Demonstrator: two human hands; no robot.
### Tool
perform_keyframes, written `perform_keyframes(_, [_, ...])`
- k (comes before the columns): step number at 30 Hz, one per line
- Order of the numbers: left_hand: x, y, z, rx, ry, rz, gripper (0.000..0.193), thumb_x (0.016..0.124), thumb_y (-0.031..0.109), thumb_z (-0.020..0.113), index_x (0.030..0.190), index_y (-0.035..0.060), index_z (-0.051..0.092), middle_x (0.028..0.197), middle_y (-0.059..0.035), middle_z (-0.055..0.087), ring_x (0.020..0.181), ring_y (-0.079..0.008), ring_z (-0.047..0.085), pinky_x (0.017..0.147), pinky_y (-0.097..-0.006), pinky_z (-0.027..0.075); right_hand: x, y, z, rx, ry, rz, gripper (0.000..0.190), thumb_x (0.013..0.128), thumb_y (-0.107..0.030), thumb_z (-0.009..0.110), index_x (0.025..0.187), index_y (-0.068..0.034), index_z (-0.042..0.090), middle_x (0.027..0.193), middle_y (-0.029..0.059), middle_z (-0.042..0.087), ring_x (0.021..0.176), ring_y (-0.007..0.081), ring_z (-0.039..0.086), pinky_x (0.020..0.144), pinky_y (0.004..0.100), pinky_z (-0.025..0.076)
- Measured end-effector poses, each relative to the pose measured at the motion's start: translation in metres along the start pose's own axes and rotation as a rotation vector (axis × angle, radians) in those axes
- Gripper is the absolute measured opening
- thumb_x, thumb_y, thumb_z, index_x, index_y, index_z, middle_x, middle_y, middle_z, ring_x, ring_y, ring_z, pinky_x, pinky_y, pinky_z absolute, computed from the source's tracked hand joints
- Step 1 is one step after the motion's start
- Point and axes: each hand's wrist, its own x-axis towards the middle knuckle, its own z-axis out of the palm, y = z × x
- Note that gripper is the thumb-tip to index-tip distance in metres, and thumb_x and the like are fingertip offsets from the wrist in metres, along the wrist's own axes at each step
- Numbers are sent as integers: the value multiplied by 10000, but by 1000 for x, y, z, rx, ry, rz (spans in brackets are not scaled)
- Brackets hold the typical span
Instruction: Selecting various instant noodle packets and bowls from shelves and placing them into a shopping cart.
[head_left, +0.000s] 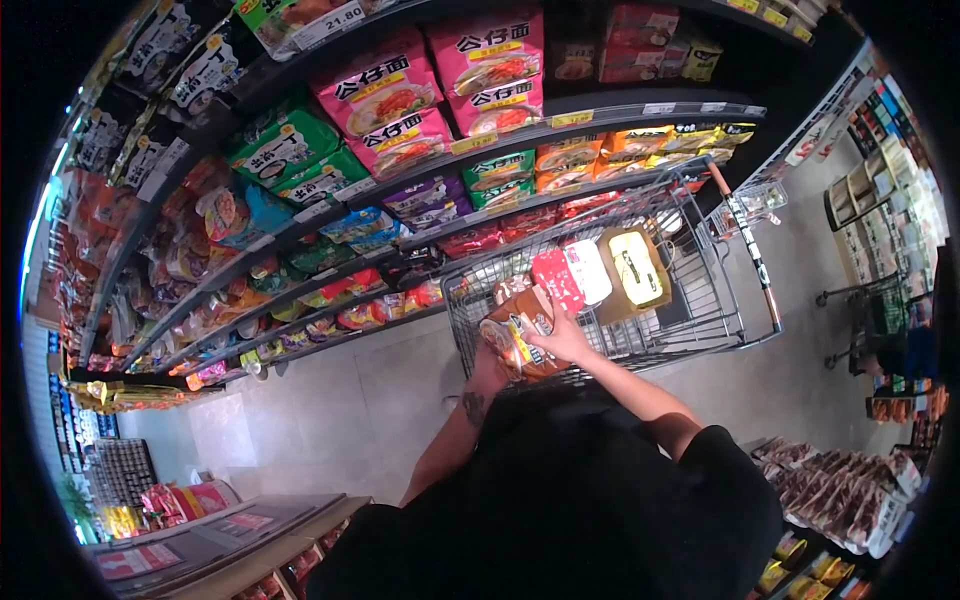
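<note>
Both my hands hold a brown multipack of instant noodles (525, 330) over the near left end of a wire shopping cart (697, 330). My left hand (489, 371) grips its lower left side, its fingers partly hidden by the pack. My right hand (561, 339) lies on the pack's right side, thumb on its front. Just beyond the pack, the cart holds a red package (557, 279), a white and pink package (587, 271) and, further right, a yellow package (636, 270) on a brown bag or box (660, 296). Another brown patterned package (512, 286) shows partly behind the held pack.
Store shelves (619, 112) with noodle packs curve along the far and left side, close to the cart. The cart's handle (752, 244) is at the right. A display counter (225, 525) stands at the lower left, and stacked packaged goods (847, 487) are at the lower right.
</note>
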Motion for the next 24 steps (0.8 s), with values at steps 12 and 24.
perform_keyframes(12, [-55,-14,-90,468,309,-62,337,987,382,457,1155,111,569,1135,-39,631,1076,-191,587,939,-372,462,53,30,83,-354,204,264,1235,584,-517,811,1517,-95,122,1255,241,435,1173,401,452,968,488,412])
perform_keyframes(24, [-175,-21,-127,578,683,-44,460,980,362,455,1337,74,485,1305,-95,584,1161,-233,579,963,-388,434,125,27,111,-415,437,382,1199,576,-470,847,1509,-130,173,1273,201,421,1161,372,423,944,490,355])
